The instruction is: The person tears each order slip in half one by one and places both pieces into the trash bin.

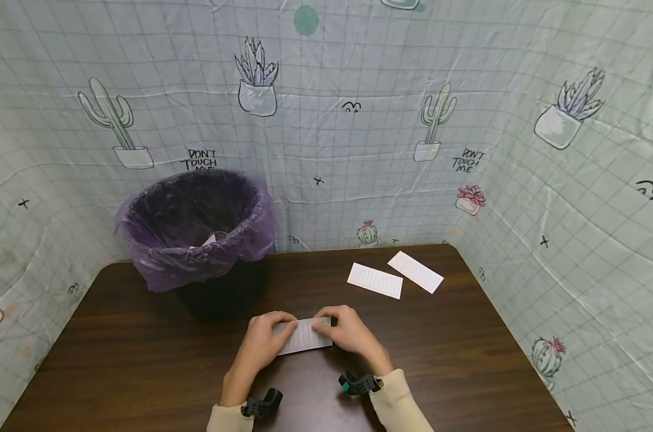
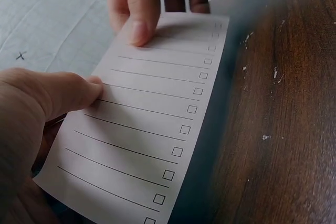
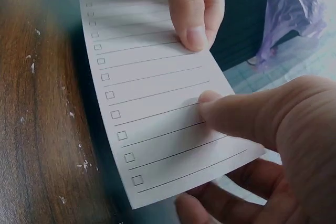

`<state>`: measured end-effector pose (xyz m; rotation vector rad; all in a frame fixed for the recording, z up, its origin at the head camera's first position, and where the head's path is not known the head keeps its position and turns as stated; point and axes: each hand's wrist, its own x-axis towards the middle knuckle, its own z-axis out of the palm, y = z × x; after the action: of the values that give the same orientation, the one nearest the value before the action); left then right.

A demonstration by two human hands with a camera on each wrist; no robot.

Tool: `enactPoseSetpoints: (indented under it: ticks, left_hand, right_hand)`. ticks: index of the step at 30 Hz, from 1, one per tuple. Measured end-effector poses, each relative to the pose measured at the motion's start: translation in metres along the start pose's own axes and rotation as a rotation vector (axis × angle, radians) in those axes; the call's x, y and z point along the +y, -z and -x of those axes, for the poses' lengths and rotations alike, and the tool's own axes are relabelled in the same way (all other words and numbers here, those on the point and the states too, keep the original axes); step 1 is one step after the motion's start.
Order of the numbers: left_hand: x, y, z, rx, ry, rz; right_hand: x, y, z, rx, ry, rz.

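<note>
Both hands hold one white checklist slip, printed with lines and small checkboxes, just above the table near its front middle. My left hand pinches it along the left part of its far edge, thumb on top and fingers beneath. On the right part of that same edge, my right hand pinches it the same way. In the left wrist view the slip shows its printed side, with the two thumbs a short way apart. The right wrist view shows the checkbox column of the slip along the near edge.
A dark bin with a purple plastic liner stands at the back left, some white paper inside. Two more lined slips, one left and one right, lie at the back right of the brown table. Patterned fabric encloses the table.
</note>
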<state>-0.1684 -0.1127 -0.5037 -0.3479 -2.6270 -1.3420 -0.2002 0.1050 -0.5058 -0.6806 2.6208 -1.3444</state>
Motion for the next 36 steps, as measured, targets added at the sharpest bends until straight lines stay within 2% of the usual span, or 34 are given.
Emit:
enactPoseSetpoints:
  ticks: [4, 9, 15, 23, 30, 36]
  left_hand:
    - [0.002, -0.003, -0.001, -0.021, 0.017, 0.004]
    - [0.003, -0.001, 0.002, -0.041, 0.019, 0.003]
    - [0.005, -0.001, -0.001, -0.052, -0.008, 0.018]
    - [0.007, -0.003, 0.000, -0.057, -0.014, 0.031]
    - [0.006, -0.004, 0.002, -0.075, -0.036, 0.052]
    - [0.006, -0.003, 0.001, -0.063, -0.049, 0.057]
  right_hand:
    - [-0.004, 0.000, 0.001, 0.036, -0.015, -0.031]
    - [-0.011, -0.005, -0.001, 0.058, 0.039, -0.060]
    - [-0.016, -0.005, -0.002, 0.088, 0.054, -0.057]
    - [-0.015, -0.003, 0.002, 0.056, 0.023, -0.059]
    - [-0.015, -0.004, 0.004, 0.055, 0.029, -0.077]
    - [-0.015, -0.003, 0.003, 0.050, 0.031, -0.095]
